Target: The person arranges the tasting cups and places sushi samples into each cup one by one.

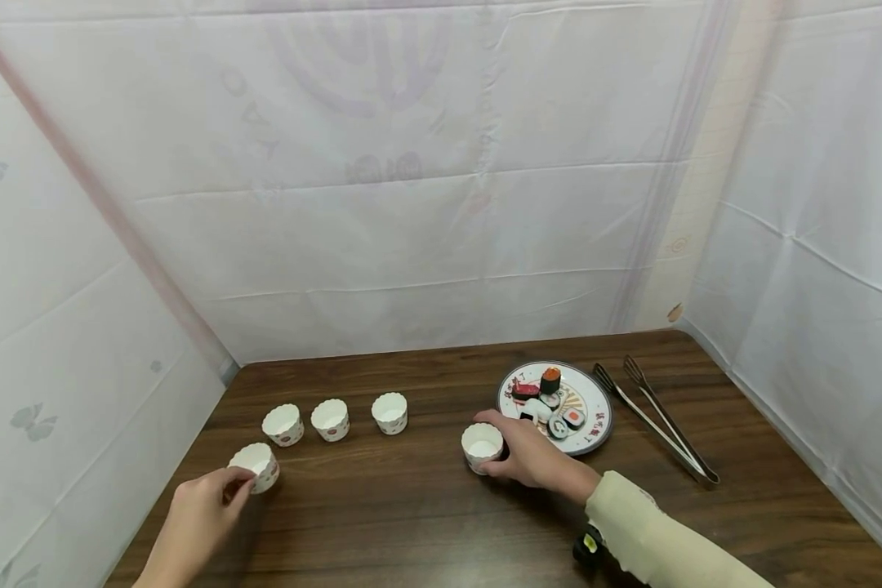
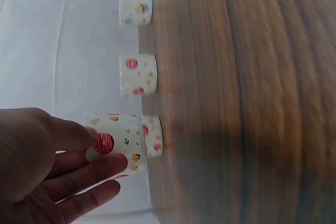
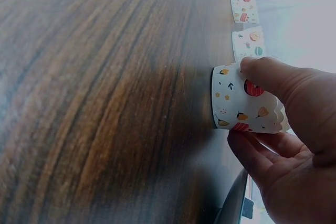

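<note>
My left hand [image 1: 204, 508] pinches the rim of a white paper baking cup [image 1: 262, 471] at the table's left side. Printed fruit and leaf shapes cover that cup [image 2: 126, 142] in the left wrist view. Toward the middle right, my right hand [image 1: 532, 453] grips another paper baking cup [image 1: 482, 447] between thumb and fingers; its base is at or close to the tabletop in the right wrist view. Three more cups stand in a row behind: a left one [image 1: 282, 425], a middle one [image 1: 331, 420] and a right one [image 1: 390, 413].
A round plate [image 1: 595, 408] with several sushi pieces [image 1: 550, 379] is just beyond my right hand. Metal tongs [image 1: 665, 425] lie to its right. A dark roll [image 1: 588, 545] sits beside my right sleeve. White cloth [image 1: 412, 204] hangs along the wooden table's [image 1: 382, 523] back edge.
</note>
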`<state>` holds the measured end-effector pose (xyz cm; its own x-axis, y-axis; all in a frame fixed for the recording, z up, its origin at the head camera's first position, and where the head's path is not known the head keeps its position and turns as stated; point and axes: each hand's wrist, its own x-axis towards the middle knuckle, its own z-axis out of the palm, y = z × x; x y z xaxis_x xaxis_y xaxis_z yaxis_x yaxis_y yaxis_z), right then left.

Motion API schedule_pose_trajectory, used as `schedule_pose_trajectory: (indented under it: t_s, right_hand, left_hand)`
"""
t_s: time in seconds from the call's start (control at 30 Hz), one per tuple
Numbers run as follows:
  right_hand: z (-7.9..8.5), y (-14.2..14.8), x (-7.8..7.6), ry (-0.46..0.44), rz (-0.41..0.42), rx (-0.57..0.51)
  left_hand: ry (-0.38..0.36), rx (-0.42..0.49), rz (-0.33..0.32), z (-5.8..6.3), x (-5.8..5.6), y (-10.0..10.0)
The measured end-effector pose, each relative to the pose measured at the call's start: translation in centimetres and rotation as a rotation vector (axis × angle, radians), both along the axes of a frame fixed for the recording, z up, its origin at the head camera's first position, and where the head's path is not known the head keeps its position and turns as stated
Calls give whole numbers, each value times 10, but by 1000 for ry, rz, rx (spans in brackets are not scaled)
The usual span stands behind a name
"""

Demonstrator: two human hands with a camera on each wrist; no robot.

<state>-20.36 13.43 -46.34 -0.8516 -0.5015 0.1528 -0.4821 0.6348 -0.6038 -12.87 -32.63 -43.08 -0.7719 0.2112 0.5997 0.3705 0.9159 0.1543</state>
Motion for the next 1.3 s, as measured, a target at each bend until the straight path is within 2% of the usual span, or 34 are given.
schedule_pose_trajectory:
  t_s: [0.27,0.63,0.7,0.9,1.3]
  right_hand:
    - [1,0,0,-5,1,2]
    - [1,0,1,6,5,3]
    - [1,0,1,14,7,3]
    - [0,0,1,17,11,-2]
    - [0,0,0,-4,6,-1]
  left_hand:
    - [-99,13,82,-8,8,-15]
    - [-294,24,123,-13,10,-18]
    - [-300,18,118,-14,10,-18]
    - [-252,4,95,-19,10,-19]
    - [-233,15,80,-20,9,-19]
